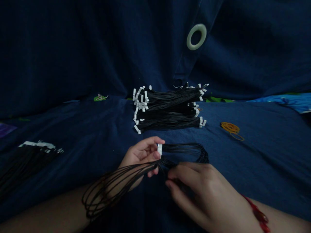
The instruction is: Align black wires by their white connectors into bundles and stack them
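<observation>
My left hand [142, 155] pinches a white connector [159, 149] on a bunch of thin black cables [184, 147]. The cables run right from the connector, bend round and pass back over my left wrist, where they hang in loose loops. My right hand [199, 191] closes its fingers on the cables just right of my left fingertips; the exact grip is partly hidden behind the hand. Beyond both hands lie stacked bundles of black cables [170, 121] with white connectors at both ends.
More black cables with white connectors [36, 144] lie at the left. A coil of yellow-brown rubber bands [230, 127] rests at the right on the dark blue cloth [262, 155]. Behind hangs a dark blue curtain with a pale ring [190, 42].
</observation>
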The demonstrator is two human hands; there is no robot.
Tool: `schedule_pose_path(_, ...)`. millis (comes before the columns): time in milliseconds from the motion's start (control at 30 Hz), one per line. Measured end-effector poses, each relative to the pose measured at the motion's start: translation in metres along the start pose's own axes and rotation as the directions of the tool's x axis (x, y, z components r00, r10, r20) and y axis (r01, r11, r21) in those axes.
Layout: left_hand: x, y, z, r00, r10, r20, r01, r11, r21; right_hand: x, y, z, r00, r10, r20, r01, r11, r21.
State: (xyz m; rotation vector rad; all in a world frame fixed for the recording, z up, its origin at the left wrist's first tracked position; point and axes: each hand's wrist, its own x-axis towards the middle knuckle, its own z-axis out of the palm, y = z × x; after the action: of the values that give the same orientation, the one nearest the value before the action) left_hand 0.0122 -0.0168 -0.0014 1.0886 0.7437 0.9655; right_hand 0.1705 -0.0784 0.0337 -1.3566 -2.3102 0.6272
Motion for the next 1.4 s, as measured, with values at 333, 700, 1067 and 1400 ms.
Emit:
schedule_pose_path(333, 0.003, -0.006, -0.008, 0.991, 0.078, 0.106, -0.068, 0.993, -0.095, 0.005, 0.003, 0.0, 0.995, 0.057, -0.078, -0.039, 0.974, 0.221)
schedule_pose_path(700, 0.005, -0.003, -0.003, 0.999, 0.01, 0.048, -0.01, 1.0, -0.017, 0.008, 0.007, -0.006, 0.988, 0.11, -0.111, -0.094, 0.985, 0.146)
schedule_pose_path(1067, 0.014, -0.01, -0.008, 0.998, -0.067, 0.011, 0.068, 0.995, -0.076, 0.009, 0.037, -0.067, 0.983, 0.167, 0.083, -0.155, 0.489, 0.858)
schedule_pose_path(1400, 0.014, -0.011, -0.007, 0.997, -0.073, -0.005, 0.073, 0.994, -0.079, 0.0, 0.031, -0.087, 0.88, 0.33, -0.343, 0.157, 0.478, 0.864)
